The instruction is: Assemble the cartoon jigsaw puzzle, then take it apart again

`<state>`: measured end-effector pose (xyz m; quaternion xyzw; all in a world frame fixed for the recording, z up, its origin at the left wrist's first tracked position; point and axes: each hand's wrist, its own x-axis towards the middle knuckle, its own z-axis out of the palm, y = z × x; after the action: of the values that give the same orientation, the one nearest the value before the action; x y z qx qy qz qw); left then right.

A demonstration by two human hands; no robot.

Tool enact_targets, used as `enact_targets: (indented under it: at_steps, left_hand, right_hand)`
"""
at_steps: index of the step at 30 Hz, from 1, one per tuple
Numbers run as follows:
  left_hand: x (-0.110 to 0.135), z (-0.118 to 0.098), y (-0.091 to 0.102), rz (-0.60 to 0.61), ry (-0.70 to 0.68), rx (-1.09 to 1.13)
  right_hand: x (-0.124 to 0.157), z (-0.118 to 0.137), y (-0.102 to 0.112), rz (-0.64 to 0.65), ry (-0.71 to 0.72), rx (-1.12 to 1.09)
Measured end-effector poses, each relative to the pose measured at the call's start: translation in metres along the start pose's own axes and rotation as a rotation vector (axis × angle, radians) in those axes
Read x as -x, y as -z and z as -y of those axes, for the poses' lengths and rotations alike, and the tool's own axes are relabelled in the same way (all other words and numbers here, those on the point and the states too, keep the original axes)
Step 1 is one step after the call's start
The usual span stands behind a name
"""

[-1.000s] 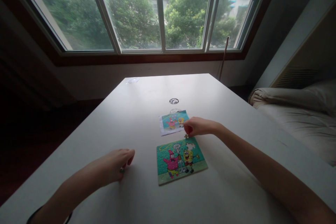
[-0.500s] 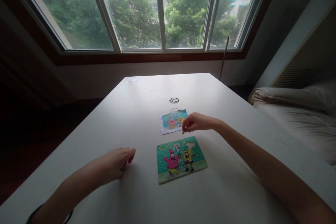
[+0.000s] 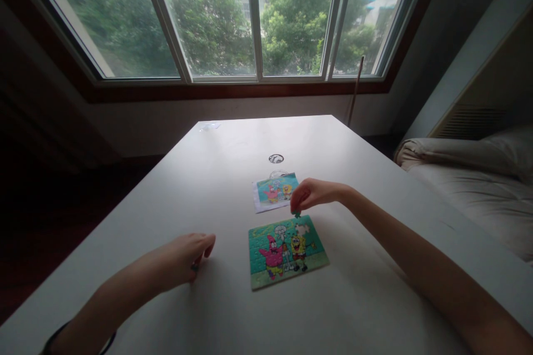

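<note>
A colourful cartoon jigsaw puzzle [image 3: 287,249] lies flat on the white table [image 3: 233,177], with a small white gap near its top right. My right hand [image 3: 310,194] hovers just above the puzzle's far edge, fingers pinched on a small teal puzzle piece [image 3: 296,213]. Behind that hand lies a printed reference picture [image 3: 272,193] of the same cartoon. My left hand [image 3: 183,260] rests on the table to the left of the puzzle, fingers curled loosely, a tiny dark thing at the fingertips that I cannot make out.
A small round mark [image 3: 275,158] and a clear lid-like thing [image 3: 209,126] sit farther back on the table. A wide window [image 3: 250,16] faces trees. A beige cushion or bedding [image 3: 470,177] lies to the right. A thin stick [image 3: 355,91] leans by the sill.
My right hand lifted the piece off the puzzle's top edge, turned it in the fingers, and now holds it slightly lower, its teal side showing. My left hand has stayed put.
</note>
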<state>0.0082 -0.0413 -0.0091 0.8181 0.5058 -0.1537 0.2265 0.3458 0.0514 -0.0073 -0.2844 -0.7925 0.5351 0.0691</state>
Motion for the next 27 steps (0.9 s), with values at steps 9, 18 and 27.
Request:
enact_targets:
  at_steps: [9, 18, 27]
  left_hand:
    - [0.002, -0.002, 0.001, 0.0, 0.001, -0.015]
    - [-0.002, 0.007, -0.004, -0.007, 0.0, -0.001]
    - [0.001, 0.004, -0.002, -0.079, -0.024, -0.073]
  right_hand:
    - [-0.001, -0.003, -0.003, -0.01, -0.001, -0.113]
    - [0.0, -0.001, -0.001, -0.005, -0.02, -0.078]
    - [-0.004, -0.025, 0.005, -0.087, -0.086, -0.101]
